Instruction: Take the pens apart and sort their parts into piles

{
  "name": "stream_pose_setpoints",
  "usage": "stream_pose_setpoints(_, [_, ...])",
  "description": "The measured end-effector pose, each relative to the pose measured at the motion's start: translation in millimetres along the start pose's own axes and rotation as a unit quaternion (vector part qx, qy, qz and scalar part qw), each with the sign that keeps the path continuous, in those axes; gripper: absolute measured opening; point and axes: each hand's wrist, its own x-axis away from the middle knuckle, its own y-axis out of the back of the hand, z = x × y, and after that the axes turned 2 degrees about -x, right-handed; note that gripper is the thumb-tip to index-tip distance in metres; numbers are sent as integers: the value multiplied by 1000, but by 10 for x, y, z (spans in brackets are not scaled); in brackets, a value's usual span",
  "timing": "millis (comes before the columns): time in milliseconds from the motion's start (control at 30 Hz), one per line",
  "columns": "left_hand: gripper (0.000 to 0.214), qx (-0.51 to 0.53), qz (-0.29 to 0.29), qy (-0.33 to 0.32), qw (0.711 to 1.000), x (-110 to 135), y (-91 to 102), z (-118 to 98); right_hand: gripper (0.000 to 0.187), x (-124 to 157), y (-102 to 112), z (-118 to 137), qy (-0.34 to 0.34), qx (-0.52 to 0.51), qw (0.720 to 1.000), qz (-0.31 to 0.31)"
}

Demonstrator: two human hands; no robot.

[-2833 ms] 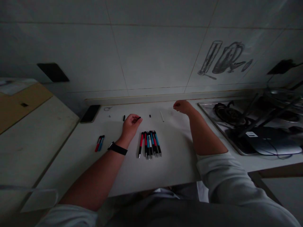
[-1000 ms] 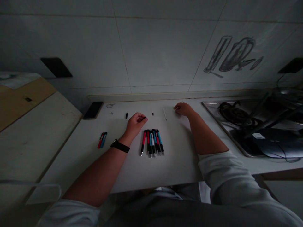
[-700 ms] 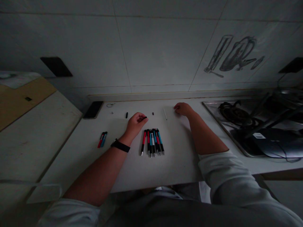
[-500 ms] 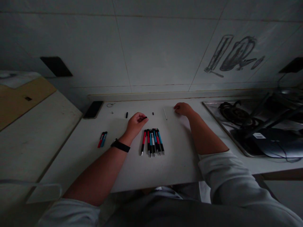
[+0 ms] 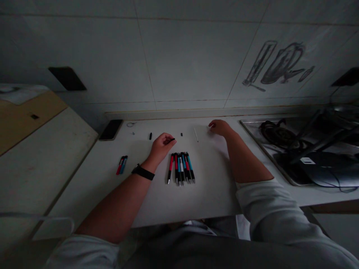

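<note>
My left hand (image 5: 162, 146) is closed in a pinch on a small black pen part (image 5: 170, 140), held just above the counter beyond the row of pens. My right hand (image 5: 219, 127) is at the back of the counter with its fingers curled together; anything between the fingertips is too small to make out. Just left of it lies a thin white refill (image 5: 196, 135). A tiny black piece (image 5: 181, 134) and a short black tube (image 5: 150, 136) lie on either side of my left hand. Several red, blue and white click pens (image 5: 181, 168) lie side by side nearer my body.
Two pen barrels, red and blue (image 5: 121, 165), lie at the left. Behind them are a phone (image 5: 111, 130), a wire ring (image 5: 131, 124) and a tiny silvery piece (image 5: 133, 133). A gas stove (image 5: 276, 149) with a dark appliance (image 5: 322, 168) stands at the right. The tiled wall closes off the back.
My right hand has shifted slightly right and back, away from the white refill. The left hand keeps its pinch on the black part, nearly still.
</note>
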Motion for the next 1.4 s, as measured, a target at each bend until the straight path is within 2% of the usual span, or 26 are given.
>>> stream_pose_setpoints(133, [18, -34, 16, -29, 999, 24, 1, -8, 31, 75, 316, 113, -4, -59, 992, -108])
stream_pose_setpoints(200, [15, -56, 17, -46, 997, 39, -3, -22, 28, 169, 465, 304, 19, -91, 986, -139])
stream_pose_setpoints(267, [13, -79, 18, -64, 995, 53, -9, -46, 24, 304, 517, 566, 65, -112, 981, -143])
stream_pose_setpoints(367, [19, -104, 20, -83, 991, 72, -18, -92, 26, 552, 333, 962, 133, -126, 981, -65])
stream_pose_setpoints(500, [31, -128, 32, -88, 987, 100, -26, -145, 34, 825, -166, 1235, 204, -151, 967, 29])
stream_pose_setpoints(567, [32, -134, 40, -90, 986, 113, -30, -162, 36, 903, -352, 1260, 235, -198, 950, 49])
stream_pose_setpoints(633, [32, -136, 45, -95, 985, 122, -35, -175, 37, 946, -452, 1255, 234, -242, 940, 56])
stream_pose_setpoints(733, [33, -140, 47, -104, 984, 130, -44, -189, 36, 968, -511, 1250, 216, -300, 927, 67])
stream_pose_setpoints(900, [34, -147, 43, -124, 980, 134, -47, -188, 38, 930, -627, 1250, 223, -397, 887, 74])
stream_pose_setpoints(1000, [38, -134, 17, -137, 981, 124, -35, -161, 36, 882, -671, 1222, 212, -413, 885, 35])
stream_pose_setpoints(1100, [24, -129, -11, -121, 984, 99, -14, -124, 39, 836, -661, 1183, 173, -435, 883, -1])
stream_pose_setpoints(1167, [14, -141, -16, -109, 984, 81, -2, -104, 41, 819, -646, 1164, 156, -452, 878, -6])
stream_pose_setpoints(1400, [15, -171, 14, -127, 977, 73, 1, -121, 43, 830, -650, 1159, 165, -445, 880, 11])
